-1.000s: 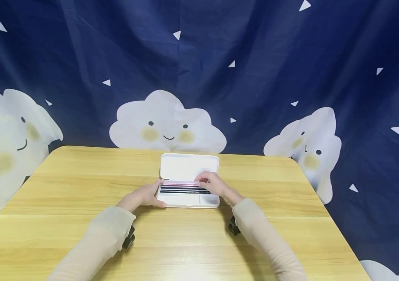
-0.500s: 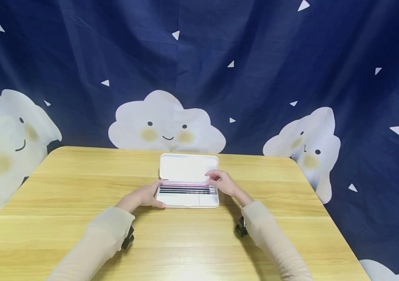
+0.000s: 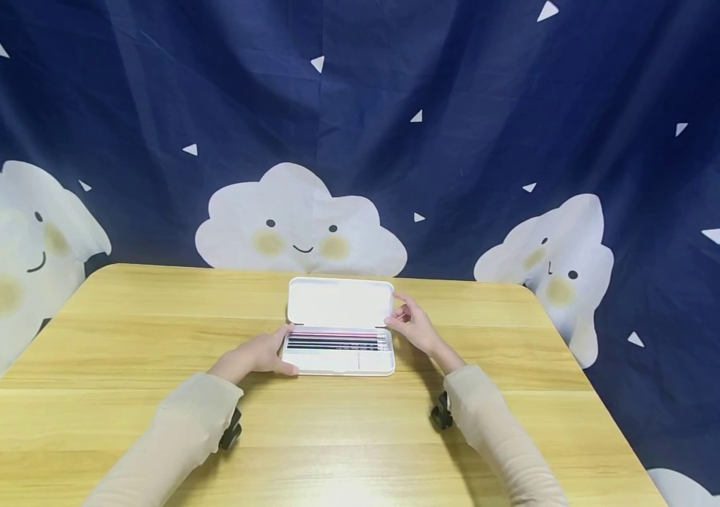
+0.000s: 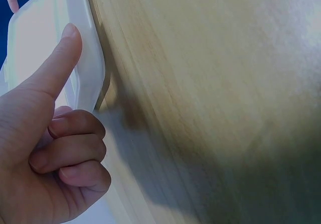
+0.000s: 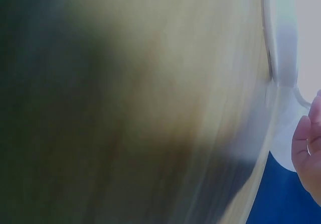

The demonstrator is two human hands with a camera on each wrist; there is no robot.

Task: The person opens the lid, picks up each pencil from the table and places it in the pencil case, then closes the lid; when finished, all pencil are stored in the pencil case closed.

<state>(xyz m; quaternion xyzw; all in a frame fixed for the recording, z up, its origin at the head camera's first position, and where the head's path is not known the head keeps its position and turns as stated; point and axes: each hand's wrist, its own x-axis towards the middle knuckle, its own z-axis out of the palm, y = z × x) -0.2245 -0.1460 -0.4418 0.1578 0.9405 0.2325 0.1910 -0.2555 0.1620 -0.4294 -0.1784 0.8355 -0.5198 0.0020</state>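
Note:
A white pencil case (image 3: 326,365) stands on the wooden table, its lid (image 3: 340,303) tilted up at the back. Several pencils (image 3: 333,341), dark ones and a pink one, lie side by side in its tray. My left hand (image 3: 263,352) holds the case by its left end, thumb at the front corner and a fingertip at the back. In the left wrist view the thumb (image 4: 59,58) lies along the case's edge and the other fingers are curled. My right hand (image 3: 415,327) is at the lid's right edge, index finger near its upper corner, thumb lower down at the edge.
The light wooden table (image 3: 144,331) extends around the case. Behind it hangs a dark blue curtain (image 3: 360,84) printed with smiling clouds. Both forearms, in pale sleeves (image 3: 493,415) with black wrist devices, reach in from the front.
My right hand has moved right and slightly back, off the pencils and over to the lid's right edge, uncovering the pencil ends. The left hand and the case have stayed in place.

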